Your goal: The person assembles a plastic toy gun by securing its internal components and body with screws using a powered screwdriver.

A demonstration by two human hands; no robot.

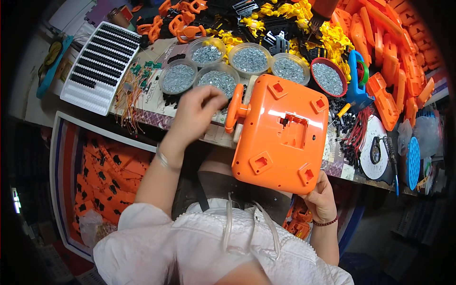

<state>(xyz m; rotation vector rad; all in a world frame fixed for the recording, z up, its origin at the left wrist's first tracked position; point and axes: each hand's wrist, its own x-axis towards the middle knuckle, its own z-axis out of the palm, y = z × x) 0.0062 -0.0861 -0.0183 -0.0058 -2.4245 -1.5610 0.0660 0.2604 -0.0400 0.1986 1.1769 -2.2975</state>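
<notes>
From far away I am looking down through the head camera, and I am seeing a big orange case (259,137) sitting across the near edge of the table (161,108), with part of it poking out past that edge. I cannot tell whether the table is touching it. My right hand (323,202) is holding the case by its near right corner; the thumb and fingers are pinching that corner, and some fingers are hiding underneath. The case is lying up and to the left of those fingers. My left hand (194,111) is hanging over the near edge, looking blurry, with its fingers curling in. I cannot tell if they are pinching anything. Their tips are pointing at the orange wheel (233,109), which is sticking out from the left side of the case, so the case is lying just to the right of them. Behind that hand, a clear bowl (211,65) is holding shiny metal bits. A red bowl (344,78) is standing past the case's far right corner. Toward the table's left end, a white tray (80,97) is lying beside thin wires (130,102), and orange parts (380,42) are piling up at the far right corner.
</notes>
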